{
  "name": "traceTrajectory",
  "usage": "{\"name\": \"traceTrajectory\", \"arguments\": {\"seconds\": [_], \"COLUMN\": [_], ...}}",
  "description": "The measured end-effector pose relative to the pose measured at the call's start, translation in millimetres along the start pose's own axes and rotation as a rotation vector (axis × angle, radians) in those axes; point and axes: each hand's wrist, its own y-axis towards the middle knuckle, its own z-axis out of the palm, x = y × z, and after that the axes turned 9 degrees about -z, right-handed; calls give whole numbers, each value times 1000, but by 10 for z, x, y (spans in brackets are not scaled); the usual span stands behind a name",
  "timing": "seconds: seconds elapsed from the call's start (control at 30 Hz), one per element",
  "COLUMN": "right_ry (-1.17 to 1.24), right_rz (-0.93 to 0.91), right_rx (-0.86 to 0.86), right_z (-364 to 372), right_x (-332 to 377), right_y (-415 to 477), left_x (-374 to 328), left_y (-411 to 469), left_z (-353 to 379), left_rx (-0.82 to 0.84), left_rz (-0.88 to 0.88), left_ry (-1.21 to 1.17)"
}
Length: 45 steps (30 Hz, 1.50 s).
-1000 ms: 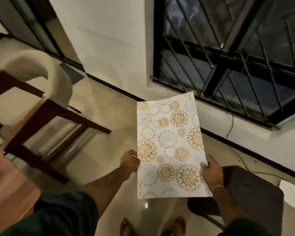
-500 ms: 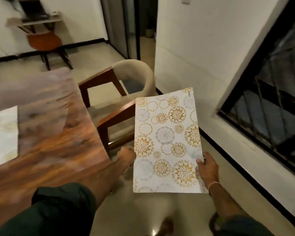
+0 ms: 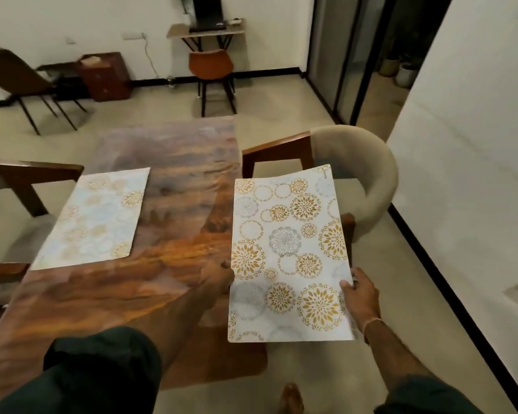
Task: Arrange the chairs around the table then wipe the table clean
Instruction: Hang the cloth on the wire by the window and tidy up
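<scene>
I hold a white placemat (image 3: 289, 252) with gold and grey flower circles in both hands, over the right edge of the wooden table (image 3: 165, 234). My left hand (image 3: 219, 274) grips its left edge and my right hand (image 3: 358, 292) grips its right edge. A second placemat (image 3: 95, 218) of the same pattern lies flat on the table's left side. A beige chair with wooden arms (image 3: 356, 171) stands at the table's right side, partly behind the held mat. Another wooden-armed chair (image 3: 18, 186) is at the left side.
A dark chair (image 3: 21, 82) stands at the far left by the wall. An orange chair (image 3: 211, 70) sits under a small desk (image 3: 205, 29) with a laptop at the back wall. A brown cabinet (image 3: 105, 76) is near it. A white wall runs along the right.
My view has swung left from the barred window to the table. The placemat stays gripped in both hands and is now over the table's right edge.
</scene>
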Motion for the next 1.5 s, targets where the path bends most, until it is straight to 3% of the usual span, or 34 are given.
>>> {"name": "traceTrajectory", "arguments": {"seconds": [0.37,0.63,0.77,0.97,1.2,1.5], "right_ry": [-76,-159,-237,-370,-543,-689], "right_rz": [12,70,2,-80,-144,-177], "right_rx": [268,322,341,372,357,341], "right_z": [1387,2454,2872,3239,3434,3544], "right_x": [678,1050,1202,1378,1407,1388], "right_y": [1092,1729,2028,2358,2528,2540], "left_x": [-193,-195,-364,-411,-369,-543], "left_y": [1127,2372,2842,3408,3805,3745], "left_z": [-865,-1475,-1690,-1842,-1915,-1896], "left_rx": [-94,-155,-139,-156,-90,-128], "left_rz": [-22,-89,-5,201,204,153], "left_ry": [-22,45,108,202,180,293]}}
